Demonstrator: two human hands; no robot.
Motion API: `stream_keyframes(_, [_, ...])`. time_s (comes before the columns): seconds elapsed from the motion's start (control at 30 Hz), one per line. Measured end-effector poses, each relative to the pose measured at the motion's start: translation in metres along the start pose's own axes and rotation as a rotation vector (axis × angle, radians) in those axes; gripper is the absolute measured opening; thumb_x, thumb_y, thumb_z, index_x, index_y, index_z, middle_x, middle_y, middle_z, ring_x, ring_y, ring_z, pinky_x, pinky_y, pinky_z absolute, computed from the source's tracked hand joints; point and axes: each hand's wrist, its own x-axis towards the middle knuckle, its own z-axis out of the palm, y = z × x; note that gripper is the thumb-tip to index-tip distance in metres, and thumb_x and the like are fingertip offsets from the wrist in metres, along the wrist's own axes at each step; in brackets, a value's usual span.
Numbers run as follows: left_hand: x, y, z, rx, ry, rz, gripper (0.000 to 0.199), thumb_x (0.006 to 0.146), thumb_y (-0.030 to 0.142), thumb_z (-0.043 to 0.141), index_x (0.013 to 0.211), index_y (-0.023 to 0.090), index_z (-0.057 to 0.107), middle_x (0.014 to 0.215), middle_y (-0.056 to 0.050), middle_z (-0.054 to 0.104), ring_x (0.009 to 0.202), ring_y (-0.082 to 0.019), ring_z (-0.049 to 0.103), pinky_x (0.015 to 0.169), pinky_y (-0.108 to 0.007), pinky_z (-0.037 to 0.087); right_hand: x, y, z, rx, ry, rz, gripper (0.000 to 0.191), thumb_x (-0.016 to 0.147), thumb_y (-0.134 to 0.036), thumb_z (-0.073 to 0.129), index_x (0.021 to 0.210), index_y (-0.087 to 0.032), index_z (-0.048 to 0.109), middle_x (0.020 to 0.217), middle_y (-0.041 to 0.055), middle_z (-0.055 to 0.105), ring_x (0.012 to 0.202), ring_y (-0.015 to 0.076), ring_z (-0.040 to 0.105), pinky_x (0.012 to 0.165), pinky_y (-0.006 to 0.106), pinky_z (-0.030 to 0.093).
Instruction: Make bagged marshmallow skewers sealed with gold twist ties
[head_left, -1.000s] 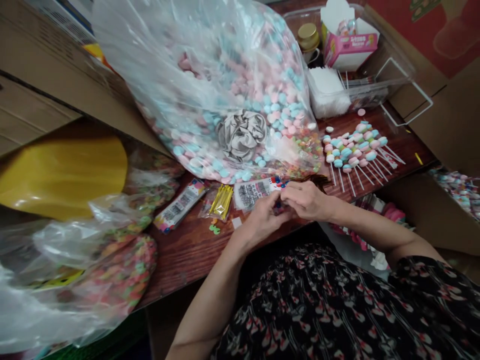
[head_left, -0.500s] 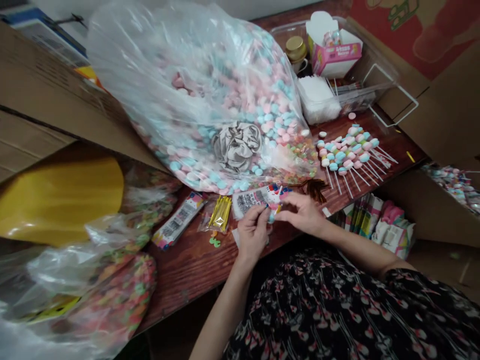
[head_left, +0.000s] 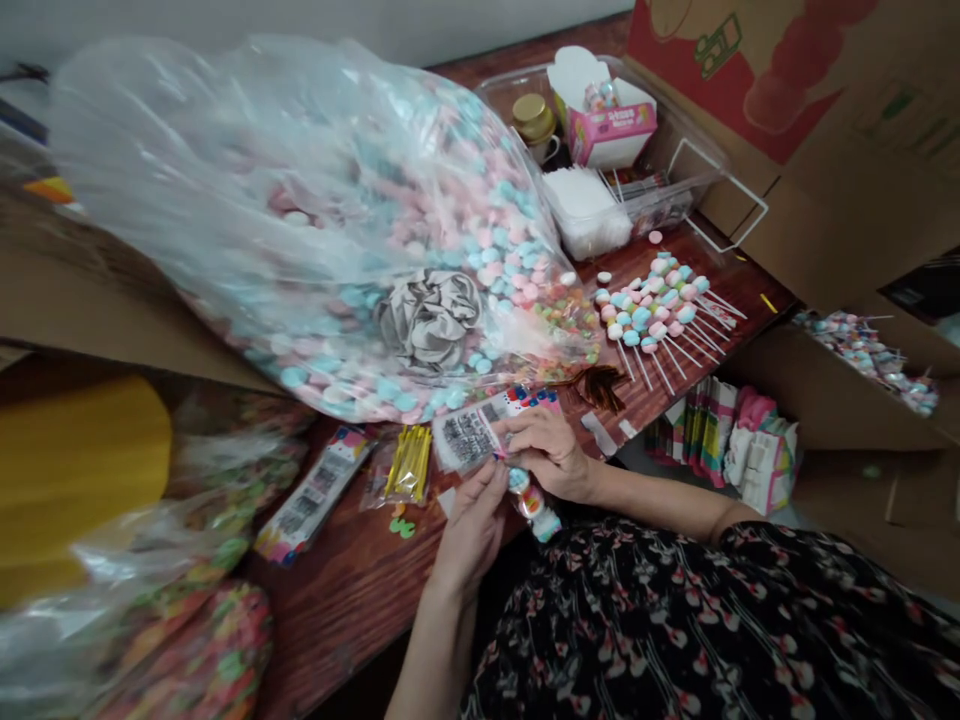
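Observation:
My left hand [head_left: 472, 530] and my right hand [head_left: 544, 450] meet at the table's near edge, their fingertips pinching the top of a small pastel candy lollipop [head_left: 532, 505] that hangs below them. Just above lies a printed sticker sheet [head_left: 469, 437], touching my right fingers. Beyond it, a huge clear plastic bag of pink and blue candies [head_left: 337, 240] rests on the wooden table [head_left: 352, 620]. Several candy lollipops on white sticks [head_left: 649, 315] lie to the right. Gold twist ties [head_left: 409, 465] and brown twist ties [head_left: 600, 387] sit close by.
A barcode label strip [head_left: 315, 497] lies left of the gold ties. Bags of multicoloured candy [head_left: 187, 640] and a yellow sheet [head_left: 75, 480] fill the left. A clear tray [head_left: 585, 130] holds a pink box and jar. Cardboard boxes [head_left: 825, 130] stand to the right.
The view has swung, shifting everything left in the picture. My hands have drawn slightly apart, and the lollipop now shows clearly below them.

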Motion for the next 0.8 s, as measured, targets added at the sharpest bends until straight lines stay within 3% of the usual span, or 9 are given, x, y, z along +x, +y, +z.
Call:
stream_keyframes(0.07, [0.0, 0.004, -0.005, 0.011, -0.016, -0.05, 0.029, 0.064, 0.037, 0.086, 0.081, 0.016, 0.075, 0.08, -0.002, 0.072, 0.07, -0.012, 0.063, 0.072, -0.023, 0.051, 0.001, -0.001, 0.0, -0.017, -0.084, 0.059, 0.006, 0.088, -0.022, 0.061, 0.082, -0.021, 0.063, 0.11, 0.0059, 0.071, 0.101, 0.0175, 0.06, 0.094, 0.039, 0.046])
stream_keyframes(0.17, [0.003, 0.005, -0.008, 0.0, -0.051, -0.104, 0.031, 0.063, 0.035, 0.086, 0.083, 0.016, 0.075, 0.078, -0.003, 0.072, 0.068, -0.013, 0.063, 0.07, -0.025, 0.051, 0.002, -0.002, -0.002, -0.026, -0.154, 0.096, 0.006, 0.086, -0.022, 0.063, 0.08, -0.021, 0.063, 0.098, 0.0038, 0.071, 0.098, 0.0172, 0.058, 0.095, 0.038, 0.045])
stream_keyframes(0.27, [0.006, 0.003, -0.002, -0.018, -0.068, -0.129, 0.031, 0.064, 0.034, 0.086, 0.086, 0.015, 0.074, 0.075, -0.003, 0.07, 0.067, -0.014, 0.063, 0.067, -0.025, 0.052, 0.0, -0.004, -0.004, 0.003, -0.115, 0.175, 0.011, 0.084, -0.025, 0.065, 0.075, -0.02, 0.061, 0.084, 0.0019, 0.064, 0.089, 0.0157, 0.057, 0.088, 0.034, 0.048])
stream_keyframes(0.4, [0.009, 0.003, 0.007, 0.002, -0.106, -0.122, 0.025, 0.068, 0.032, 0.081, 0.081, 0.014, 0.07, 0.068, -0.002, 0.066, 0.063, -0.014, 0.062, 0.06, -0.024, 0.05, 0.0, -0.008, -0.011, -0.149, -0.084, 0.253, 0.011, 0.089, -0.027, 0.057, 0.085, -0.018, 0.063, 0.088, 0.0027, 0.059, 0.084, 0.015, 0.055, 0.082, 0.035, 0.048])
stream_keyframes(0.47, [0.008, 0.005, 0.007, 0.032, -0.112, -0.134, 0.021, 0.071, 0.031, 0.079, 0.076, 0.014, 0.067, 0.064, -0.001, 0.063, 0.057, -0.013, 0.059, 0.056, -0.023, 0.049, 0.0, -0.011, -0.019, -0.341, -0.152, 0.13, 0.015, 0.089, -0.027, 0.057, 0.099, -0.021, 0.067, 0.101, 0.0059, 0.061, 0.1, 0.0196, 0.053, 0.092, 0.04, 0.042])
stream_keyframes(0.53, [0.006, 0.007, 0.003, 0.069, -0.149, -0.182, 0.022, 0.072, 0.032, 0.076, 0.072, 0.014, 0.064, 0.059, 0.0, 0.06, 0.049, -0.011, 0.055, 0.052, -0.024, 0.048, 0.001, -0.014, -0.029, -0.519, -0.291, -0.102, 0.023, 0.09, -0.028, 0.056, 0.111, -0.028, 0.066, 0.118, 0.006, 0.061, 0.121, 0.0246, 0.043, 0.101, 0.046, 0.031])
stream_keyframes(0.6, [0.003, 0.009, -0.003, 0.091, -0.242, -0.262, 0.023, 0.074, 0.032, 0.075, 0.071, 0.014, 0.061, 0.056, 0.001, 0.057, 0.042, -0.009, 0.049, 0.047, -0.024, 0.047, -0.001, -0.015, -0.039, -0.63, -0.432, -0.31, 0.027, 0.093, -0.027, 0.051, 0.116, -0.031, 0.063, 0.125, 0.0024, 0.061, 0.13, 0.0249, 0.035, 0.105, 0.05, 0.021])
stream_keyframes(0.7, [-0.003, 0.009, -0.012, 0.084, -0.395, -0.389, 0.023, 0.077, 0.032, 0.072, 0.073, 0.014, 0.058, 0.054, 0.002, 0.054, 0.034, -0.006, 0.039, 0.041, -0.023, 0.042, -0.004, -0.014, -0.048, -0.659, -0.522, -0.476, 0.026, 0.095, -0.021, 0.044, 0.112, -0.025, 0.063, 0.106, 0.0006, 0.068, 0.123, 0.0218, 0.041, 0.103, 0.05, 0.018])
stream_keyframes(0.8, [-0.01, 0.006, -0.013, 0.133, -0.48, -0.443, 0.026, 0.08, 0.038, 0.068, 0.074, 0.014, 0.058, 0.057, 0.001, 0.054, 0.035, -0.004, 0.035, 0.041, -0.023, 0.04, -0.007, -0.011, -0.05, -0.594, -0.59, -0.553, 0.019, 0.092, -0.02, 0.046, 0.093, -0.022, 0.064, 0.085, -0.0002, 0.067, 0.105, 0.0196, 0.049, 0.098, 0.048, 0.021])
